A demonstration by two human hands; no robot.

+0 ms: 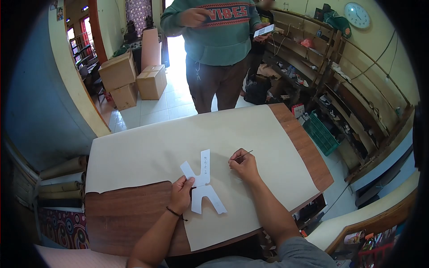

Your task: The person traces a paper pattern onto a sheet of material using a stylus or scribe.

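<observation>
left hand point(181, 195) flat, right hand point(242, 166) seemingly pinching

One paper template point(203, 182), one pen point(241, 155), perhaps three cardboard boxes point(151, 81).

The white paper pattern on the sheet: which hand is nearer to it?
Left. The left hand presses on the white paper pattern at its left edge; the right hand, holding a thin marking tool, sits apart to the right.
</observation>
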